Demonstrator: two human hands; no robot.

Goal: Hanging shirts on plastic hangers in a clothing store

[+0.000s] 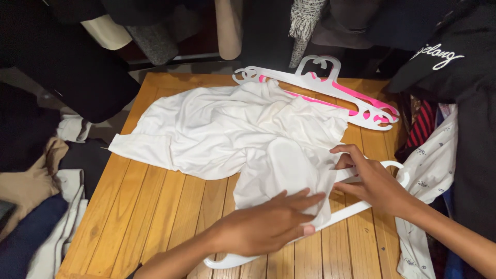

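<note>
Pressing flat on a crumpled white shirt (232,129) spread over a slatted wooden table (155,206), the left hand (263,225) lies open; the right hand (374,183) pinches a white plastic hanger (351,209) under the hem

Lit brightly from above at the centre, on the white cloth (232,129) and wooden table (155,206). Slightly overexposed on the cloth folds. Dark at top and both sides. Soft shadows under hands. Sharp overall, little blur.
</note>
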